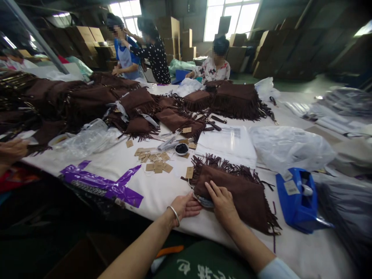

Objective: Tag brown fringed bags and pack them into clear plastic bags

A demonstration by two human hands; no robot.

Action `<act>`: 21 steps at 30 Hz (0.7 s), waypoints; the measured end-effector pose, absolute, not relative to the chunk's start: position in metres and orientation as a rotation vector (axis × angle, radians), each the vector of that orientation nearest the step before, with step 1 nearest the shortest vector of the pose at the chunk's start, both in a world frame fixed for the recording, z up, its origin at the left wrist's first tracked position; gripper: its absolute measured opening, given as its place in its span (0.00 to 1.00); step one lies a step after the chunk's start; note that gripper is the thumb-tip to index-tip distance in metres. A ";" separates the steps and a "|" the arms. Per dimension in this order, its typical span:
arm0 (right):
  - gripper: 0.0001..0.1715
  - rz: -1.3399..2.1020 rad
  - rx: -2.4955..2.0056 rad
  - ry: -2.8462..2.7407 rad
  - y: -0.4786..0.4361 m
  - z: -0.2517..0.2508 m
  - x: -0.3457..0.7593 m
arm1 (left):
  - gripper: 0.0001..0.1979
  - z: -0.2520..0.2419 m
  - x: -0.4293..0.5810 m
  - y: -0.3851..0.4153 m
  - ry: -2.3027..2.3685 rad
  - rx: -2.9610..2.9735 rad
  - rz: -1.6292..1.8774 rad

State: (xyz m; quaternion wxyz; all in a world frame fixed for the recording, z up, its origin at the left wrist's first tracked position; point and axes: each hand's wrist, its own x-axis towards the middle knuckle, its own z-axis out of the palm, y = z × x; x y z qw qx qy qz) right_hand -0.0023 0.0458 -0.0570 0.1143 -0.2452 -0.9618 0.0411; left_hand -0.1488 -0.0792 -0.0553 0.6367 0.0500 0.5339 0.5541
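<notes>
A brown suede bag with fringe (244, 192) lies flat on the white table (162, 190) in front of me. My right hand (223, 201) rests on its near left corner, fingers stretched flat on the suede. My left hand (186, 206), a metal bangle on the wrist, sits at the bag's left edge with fingers curled, pinching something small by the bag's corner that I cannot make out. A tan paper tag (189, 172) lies by the bag's fringe.
Several loose tan tags (155, 161) and a small dark dish (181, 148) lie ahead. Piles of brown fringed bags (87, 100) fill the left and far table. A blue tape dispenser (298, 197), clear plastic bags (287, 147) and purple tape (101, 182) surround me. Three people work at the far end; another person's hand (11, 151) is left.
</notes>
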 end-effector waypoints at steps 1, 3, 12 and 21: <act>0.43 0.137 -0.697 -2.826 0.050 -0.054 0.000 | 0.34 -0.055 -0.149 -0.077 1.246 0.145 1.240; 0.43 0.178 -0.669 -2.836 0.054 -0.050 0.007 | 0.34 -0.054 -0.154 -0.079 1.443 0.330 1.114; 0.48 0.290 -0.690 -2.801 0.041 -0.055 0.022 | 0.19 -0.054 -0.219 -0.043 2.317 0.967 0.943; 0.50 0.330 -0.724 -2.767 0.041 -0.054 0.022 | 0.05 -0.065 -0.226 -0.020 2.415 1.172 0.958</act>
